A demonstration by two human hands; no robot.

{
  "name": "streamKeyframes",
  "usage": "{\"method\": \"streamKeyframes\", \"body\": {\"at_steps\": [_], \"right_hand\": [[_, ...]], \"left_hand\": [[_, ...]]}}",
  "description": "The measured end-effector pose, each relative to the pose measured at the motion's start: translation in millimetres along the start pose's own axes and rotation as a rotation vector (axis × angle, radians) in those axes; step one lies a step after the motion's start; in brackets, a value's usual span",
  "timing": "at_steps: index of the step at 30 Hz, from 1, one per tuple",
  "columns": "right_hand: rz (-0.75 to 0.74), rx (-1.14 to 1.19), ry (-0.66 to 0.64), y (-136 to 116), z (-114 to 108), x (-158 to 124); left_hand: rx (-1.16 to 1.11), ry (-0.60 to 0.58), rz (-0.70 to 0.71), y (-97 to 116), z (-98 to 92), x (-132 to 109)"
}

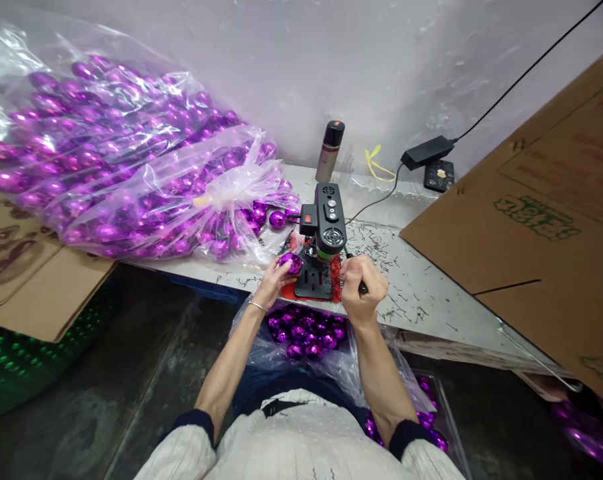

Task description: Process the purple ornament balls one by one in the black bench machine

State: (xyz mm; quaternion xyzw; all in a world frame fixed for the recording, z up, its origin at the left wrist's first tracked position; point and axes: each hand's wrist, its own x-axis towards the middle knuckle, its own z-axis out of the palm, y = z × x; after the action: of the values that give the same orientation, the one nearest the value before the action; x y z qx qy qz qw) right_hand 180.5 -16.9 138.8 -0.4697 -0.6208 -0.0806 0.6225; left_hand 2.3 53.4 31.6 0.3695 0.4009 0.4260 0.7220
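Between the fingers of my left hand (272, 281) is a shiny purple ball ornament (291, 264), held at the left side of a small black bench machine (330, 213). The machine stands on a black slotted base (314, 283) over a red mat (336, 280). My right hand (364, 288) is closed around the black lever handle (363, 288) at the machine's right side. Another purple ball (277, 219) lies left of the machine, near its red switch. Below the table edge, an open plastic bag (331, 363) over my lap holds many purple balls (306, 331).
A large clear bag of purple balls (131, 153) fills the table's left. Behind the machine stand a spray can (330, 152) and a black power adapter (428, 153) with its cord. A cardboard box (541, 220) borders the right. Small dark scraps (381, 260) litter the white tabletop.
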Motion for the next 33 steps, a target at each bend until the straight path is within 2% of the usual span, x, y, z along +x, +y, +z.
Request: {"method": "streamKeyframes", "body": {"at_steps": [3, 6, 10, 15, 19, 27, 33], "right_hand": [[-0.030, -0.012, 0.000, 0.8, -0.5, -2.2], [-0.046, -0.007, -0.013, 1.9, -1.2, -5.1], [-0.060, -0.005, -0.028, 3.3, -2.4, -8.2], [-0.070, -0.011, -0.025, 3.4, -3.0, -9.2], [-0.091, -0.030, -0.031, 1.6, -3.8, -8.0], [-0.079, -0.045, -0.050, 2.7, -5.5, -12.7], [-0.095, -0.061, -0.023, 10.4, -0.4, -31.4]], "left_hand": [[0.223, 0.020, 0.114, -18.9, 6.5, 1.3], [0.496, 0.038, 0.269, -27.4, 12.0, 6.9], [0.895, 0.027, 0.463, -25.1, 16.8, 12.4], [1.136, -0.057, 0.592, -18.3, 21.0, 14.8], [1.148, -0.070, 0.595, -23.4, 25.0, 20.4], [0.920, -0.007, 0.627, -49.8, 29.5, 28.8], [0.868, -0.036, 0.634, -51.4, 28.2, 28.9]]}}
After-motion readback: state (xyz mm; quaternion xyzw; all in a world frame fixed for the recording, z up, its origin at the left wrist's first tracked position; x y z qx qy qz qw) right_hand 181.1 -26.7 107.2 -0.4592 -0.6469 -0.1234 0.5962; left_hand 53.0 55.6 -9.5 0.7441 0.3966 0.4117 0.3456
